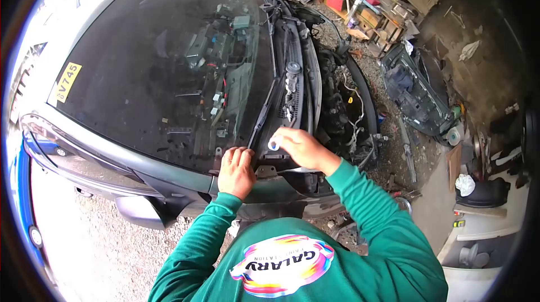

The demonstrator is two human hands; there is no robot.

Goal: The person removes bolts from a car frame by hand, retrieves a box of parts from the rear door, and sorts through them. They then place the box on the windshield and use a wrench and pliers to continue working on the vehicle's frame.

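Observation:
My left hand point(236, 173) rests on the lower corner of the car's windshield point(163, 71), fingers lying over the glass edge near the fender. Nothing shows in it. My right hand point(301, 149) is closed over the cowl, just right of the windshield corner. A small round white-and-blue thing point(274, 145) shows at its curled fingers; its kind is too small to make out, and the palm side is hidden. Close to both hands runs a black wiper arm point(264, 109). Beyond it lies the black cowl panel point(291, 85).
The front of the car is stripped, with loose wiring point(355, 127) in the open engine bay. A removed black car part point(419, 96) lies on the ground to the right. Boxes and scrap point(365, 12) are piled behind. The side mirror point(140, 211) sticks out at left.

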